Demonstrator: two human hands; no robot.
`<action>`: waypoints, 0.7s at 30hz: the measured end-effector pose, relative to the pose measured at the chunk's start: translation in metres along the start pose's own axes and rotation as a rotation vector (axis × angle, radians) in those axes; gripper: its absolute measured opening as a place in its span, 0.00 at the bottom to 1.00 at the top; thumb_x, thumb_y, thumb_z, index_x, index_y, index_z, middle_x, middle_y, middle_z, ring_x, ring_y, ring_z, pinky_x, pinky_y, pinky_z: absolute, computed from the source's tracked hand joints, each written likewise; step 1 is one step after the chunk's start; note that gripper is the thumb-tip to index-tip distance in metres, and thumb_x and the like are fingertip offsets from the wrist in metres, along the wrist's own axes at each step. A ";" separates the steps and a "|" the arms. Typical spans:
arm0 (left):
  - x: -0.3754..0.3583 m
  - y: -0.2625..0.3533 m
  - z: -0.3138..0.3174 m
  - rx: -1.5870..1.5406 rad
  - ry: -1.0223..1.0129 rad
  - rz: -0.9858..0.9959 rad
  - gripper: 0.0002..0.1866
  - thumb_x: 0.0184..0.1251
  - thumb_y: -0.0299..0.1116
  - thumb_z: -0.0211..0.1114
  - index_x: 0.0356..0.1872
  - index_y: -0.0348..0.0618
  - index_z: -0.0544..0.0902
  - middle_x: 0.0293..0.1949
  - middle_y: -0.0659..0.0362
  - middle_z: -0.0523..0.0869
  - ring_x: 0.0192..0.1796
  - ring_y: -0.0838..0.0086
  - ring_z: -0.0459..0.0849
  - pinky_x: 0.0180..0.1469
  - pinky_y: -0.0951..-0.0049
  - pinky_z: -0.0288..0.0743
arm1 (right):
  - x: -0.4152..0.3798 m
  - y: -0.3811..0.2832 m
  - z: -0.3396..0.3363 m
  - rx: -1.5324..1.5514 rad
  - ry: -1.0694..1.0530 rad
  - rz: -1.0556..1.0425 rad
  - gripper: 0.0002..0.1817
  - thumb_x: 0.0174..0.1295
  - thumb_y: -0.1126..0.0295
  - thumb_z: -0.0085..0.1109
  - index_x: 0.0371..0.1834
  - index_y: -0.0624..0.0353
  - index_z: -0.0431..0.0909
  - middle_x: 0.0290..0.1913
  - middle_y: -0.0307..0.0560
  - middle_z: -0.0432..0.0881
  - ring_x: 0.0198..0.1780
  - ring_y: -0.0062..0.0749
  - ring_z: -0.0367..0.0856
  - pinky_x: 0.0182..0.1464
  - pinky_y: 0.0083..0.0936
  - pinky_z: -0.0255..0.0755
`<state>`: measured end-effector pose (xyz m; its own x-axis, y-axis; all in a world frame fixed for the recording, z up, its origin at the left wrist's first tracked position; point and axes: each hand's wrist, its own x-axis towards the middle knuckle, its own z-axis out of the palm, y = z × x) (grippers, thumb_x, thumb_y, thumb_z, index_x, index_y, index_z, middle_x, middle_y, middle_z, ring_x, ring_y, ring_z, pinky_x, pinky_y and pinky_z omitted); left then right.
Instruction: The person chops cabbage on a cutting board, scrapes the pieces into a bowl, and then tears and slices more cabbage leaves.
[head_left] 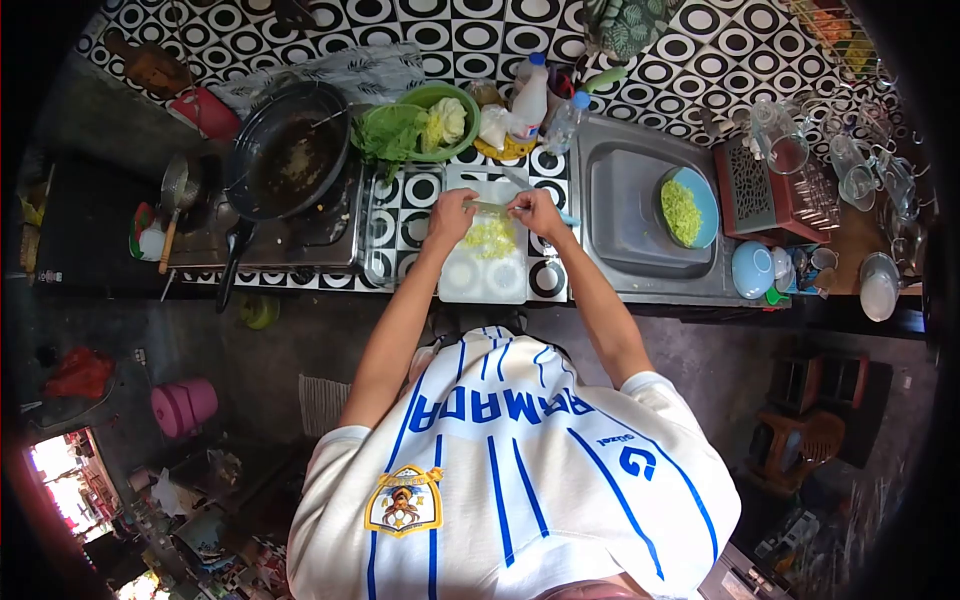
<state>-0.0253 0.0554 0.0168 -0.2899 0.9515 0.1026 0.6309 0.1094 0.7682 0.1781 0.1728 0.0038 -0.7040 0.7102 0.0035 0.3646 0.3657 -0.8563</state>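
Note:
My left hand (453, 215) and my right hand (538, 212) are over the far part of a white cutting board (484, 285). Between them stretches a pale green vegetable strip (489, 208), pinched at each end by my fingertips. Chopped pale green vegetable pieces (490, 240) lie on the board just below the strip. By my right hand, a knife blade (517, 178) shows beyond the fingers, and a light blue handle (569, 218) sticks out on the other side. My hand hides the part between.
To the left, a black wok (292, 150) sits on the stove. A green basin (472, 135) holds leafy vegetables behind the board, near several bottles (530, 100). On the right, the sink (630, 235) contains a blue bowl (708, 225) of chopped greens. Glasses (780, 140) crowd the far right.

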 end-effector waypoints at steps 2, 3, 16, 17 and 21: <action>-0.008 0.012 -0.008 -0.138 0.207 -0.006 0.17 0.59 0.27 0.70 0.50 0.41 0.84 0.44 0.49 0.88 0.46 0.56 0.88 0.48 0.60 0.81 | -0.007 -0.006 0.001 0.057 0.070 0.079 0.07 0.52 0.79 0.71 0.34 0.64 0.87 0.26 0.43 0.85 0.27 0.17 0.77 0.32 0.19 0.71; -0.014 0.019 -0.009 -0.211 0.308 -0.008 0.18 0.59 0.27 0.71 0.52 0.40 0.83 0.46 0.50 0.88 0.46 0.58 0.88 0.48 0.61 0.81 | -0.008 -0.005 0.004 0.076 0.123 0.114 0.07 0.52 0.80 0.71 0.35 0.65 0.87 0.26 0.42 0.85 0.27 0.16 0.77 0.32 0.19 0.71; -0.088 0.008 0.053 -0.606 -0.101 -0.494 0.36 0.63 0.39 0.74 0.66 0.27 0.70 0.45 0.48 0.89 0.44 0.69 0.88 0.49 0.73 0.81 | -0.056 -0.028 0.063 0.896 0.540 0.592 0.16 0.50 0.83 0.72 0.40 0.62 0.77 0.30 0.39 0.83 0.27 0.19 0.79 0.29 0.17 0.72; -0.092 0.004 0.055 -0.644 -0.110 -0.499 0.36 0.63 0.38 0.74 0.66 0.27 0.70 0.45 0.49 0.89 0.45 0.69 0.88 0.48 0.73 0.81 | -0.059 -0.027 0.066 0.907 0.542 0.617 0.16 0.52 0.82 0.72 0.42 0.62 0.77 0.32 0.40 0.84 0.27 0.20 0.79 0.29 0.17 0.74; -0.104 0.008 0.054 -0.559 -0.164 -0.572 0.35 0.61 0.36 0.75 0.65 0.30 0.72 0.45 0.49 0.89 0.45 0.69 0.88 0.48 0.72 0.81 | -0.067 -0.023 0.076 1.021 0.580 0.669 0.18 0.53 0.80 0.72 0.45 0.65 0.77 0.36 0.44 0.85 0.32 0.25 0.82 0.33 0.20 0.77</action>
<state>0.0487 -0.0269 -0.0213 -0.3218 0.8266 -0.4618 -0.0482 0.4727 0.8799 0.1710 0.0712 -0.0158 -0.1218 0.8170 -0.5637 -0.2570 -0.5745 -0.7771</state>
